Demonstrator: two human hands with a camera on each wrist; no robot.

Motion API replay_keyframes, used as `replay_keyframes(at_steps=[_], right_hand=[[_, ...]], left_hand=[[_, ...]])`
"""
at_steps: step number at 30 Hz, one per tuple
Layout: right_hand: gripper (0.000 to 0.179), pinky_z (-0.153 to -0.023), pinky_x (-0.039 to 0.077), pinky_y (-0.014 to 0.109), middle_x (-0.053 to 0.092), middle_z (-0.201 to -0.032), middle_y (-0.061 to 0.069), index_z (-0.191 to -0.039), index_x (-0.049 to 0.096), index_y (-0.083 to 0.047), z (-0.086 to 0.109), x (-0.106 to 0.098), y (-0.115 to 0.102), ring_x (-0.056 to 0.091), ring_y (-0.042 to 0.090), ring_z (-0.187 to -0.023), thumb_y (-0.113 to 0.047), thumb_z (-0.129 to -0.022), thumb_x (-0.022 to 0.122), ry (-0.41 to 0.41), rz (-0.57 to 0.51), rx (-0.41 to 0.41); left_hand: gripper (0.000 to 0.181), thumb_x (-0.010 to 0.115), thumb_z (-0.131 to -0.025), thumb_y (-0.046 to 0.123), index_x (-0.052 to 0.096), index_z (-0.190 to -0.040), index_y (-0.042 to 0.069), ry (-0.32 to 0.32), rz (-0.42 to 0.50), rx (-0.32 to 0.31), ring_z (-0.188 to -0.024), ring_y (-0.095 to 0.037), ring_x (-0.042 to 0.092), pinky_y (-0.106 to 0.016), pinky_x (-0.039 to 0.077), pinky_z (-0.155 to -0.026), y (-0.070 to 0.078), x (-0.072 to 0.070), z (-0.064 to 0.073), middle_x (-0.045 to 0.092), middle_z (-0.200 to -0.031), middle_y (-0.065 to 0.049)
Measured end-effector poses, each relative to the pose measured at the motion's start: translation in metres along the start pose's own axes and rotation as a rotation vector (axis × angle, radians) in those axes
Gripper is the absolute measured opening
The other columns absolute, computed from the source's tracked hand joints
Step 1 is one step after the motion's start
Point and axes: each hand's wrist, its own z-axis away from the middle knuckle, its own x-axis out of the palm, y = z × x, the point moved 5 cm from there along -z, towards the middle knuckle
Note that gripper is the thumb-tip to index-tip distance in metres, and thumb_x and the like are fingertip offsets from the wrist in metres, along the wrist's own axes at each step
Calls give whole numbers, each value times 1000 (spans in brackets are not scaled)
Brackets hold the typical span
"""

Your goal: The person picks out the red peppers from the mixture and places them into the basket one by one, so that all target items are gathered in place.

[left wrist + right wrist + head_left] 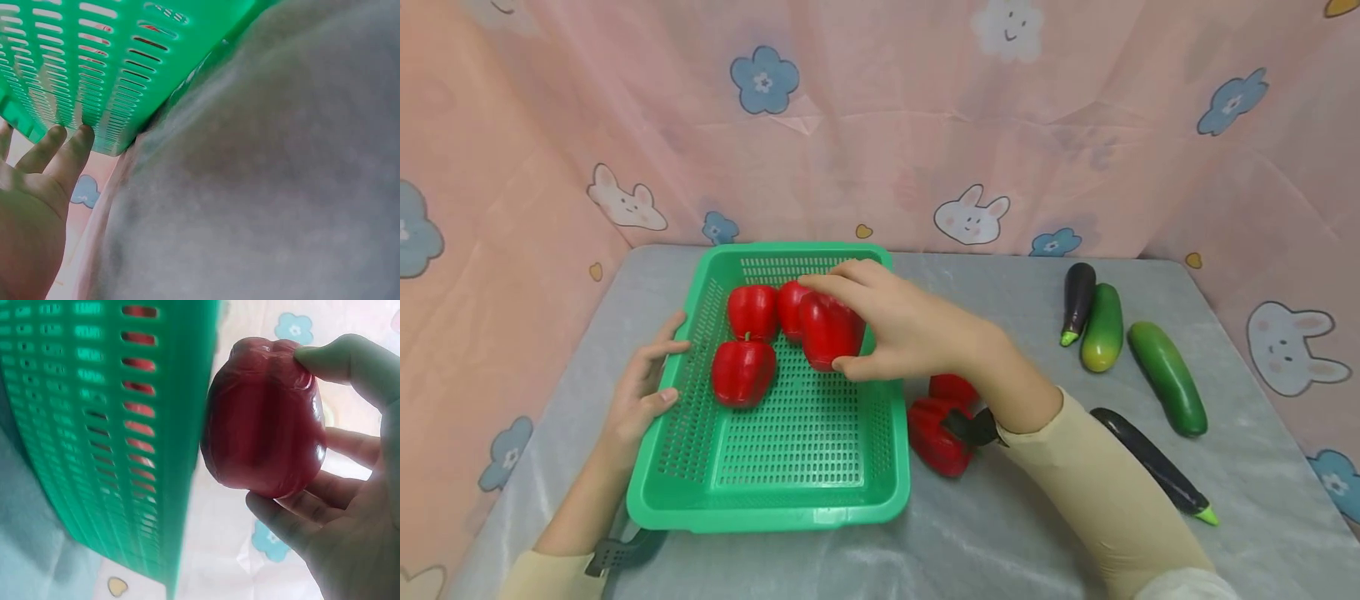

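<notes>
My right hand [898, 321] grips a red bell pepper [831, 333] between thumb and fingers, over the right side of a green plastic basket [767, 518]. In the right wrist view the held pepper [265, 425] is level with the top of the basket wall [187, 437]. Inside the basket lie a bell pepper [743, 373] at the front left, another bell pepper [752, 312] behind it, and a third bell pepper [792, 310] partly hidden by the held one. My left hand [638, 396] rests against the basket's left side; in the left wrist view its fingertips [81, 134] touch the slotted wall.
Right of the basket, two red peppers [938, 442] lie partly under my right forearm. Farther right are a small eggplant [1079, 292], a cucumber [1102, 329], another cucumber [1168, 379] and a long eggplant [1153, 462]. A patterned pink curtain [850, 150] closes off the back.
</notes>
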Motion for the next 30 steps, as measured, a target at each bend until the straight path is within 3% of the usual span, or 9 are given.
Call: replay_keyframes(at_steps=[6,16,30], right_hand=[[90,-94,58,32,53,-150,4,-166,46,-17,-10,16,1,47,16,-135,-33,-87,86,-44,-8,34],[87,-96,57,29,52,-151,4,-164,48,-16,-22,40,4,45,18,-139,-32,-88,87,-90,-1,38],[89,-95,58,30,54,-144,4,-162,50,-13,-30,55,1,47,18,-134,-33,-86,90,-123,32,7]], left_hand=[[50,48,-92,-4,56,-140,-12,8,-7,-14,-164,-26,24,-37,16,-128,0,0,0,40,-174,-11],[51,47,-90,-5,55,-140,-14,18,-11,-18,-164,-27,25,-37,17,-127,1,0,0,40,-173,-13],[52,47,-89,-4,56,-139,-14,29,-5,-27,-164,-28,24,-37,17,-127,-2,-1,1,39,-173,-13]])
